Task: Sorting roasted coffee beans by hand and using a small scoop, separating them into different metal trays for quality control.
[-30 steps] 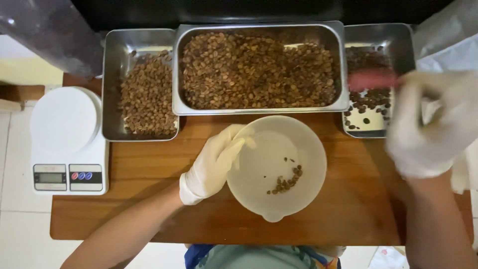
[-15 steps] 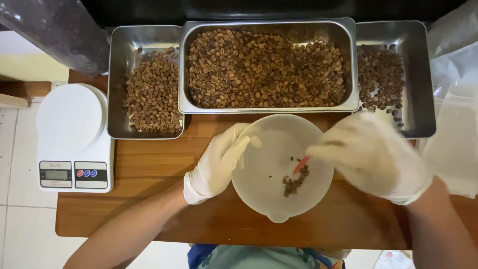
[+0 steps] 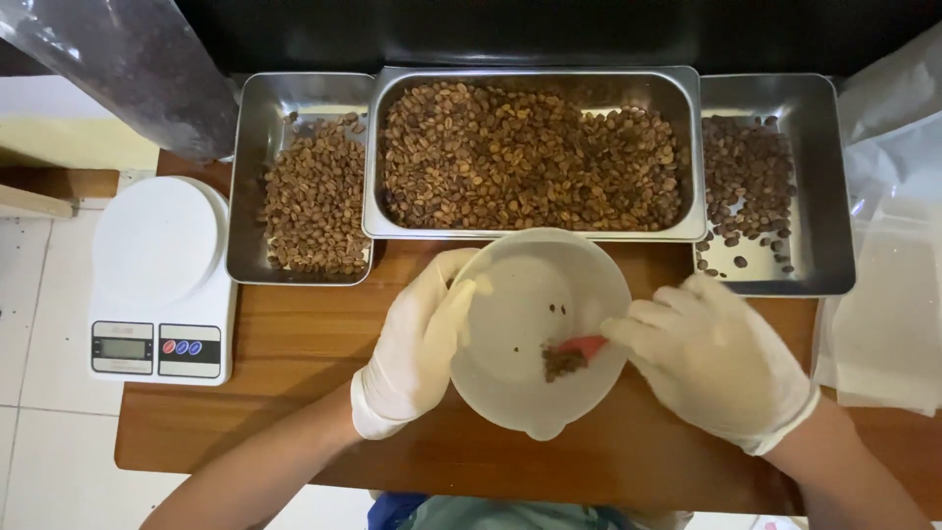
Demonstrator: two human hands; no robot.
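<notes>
Coffee-sorting workbench: bean trays (image 3: 535, 157), scale (image 3: 162, 280)

We have a single head-worn view, looking almost straight down from close above the wooden table (image 3: 294, 334). Our own forearms enter from 6 o'clock. The steel trays (image 3: 535, 79) run across 12 o'clock, the kitchen scale (image 3: 162, 280) sits at 9 o'clock, and a plastic bag (image 3: 888, 314) at 3 o'clock.
</notes>
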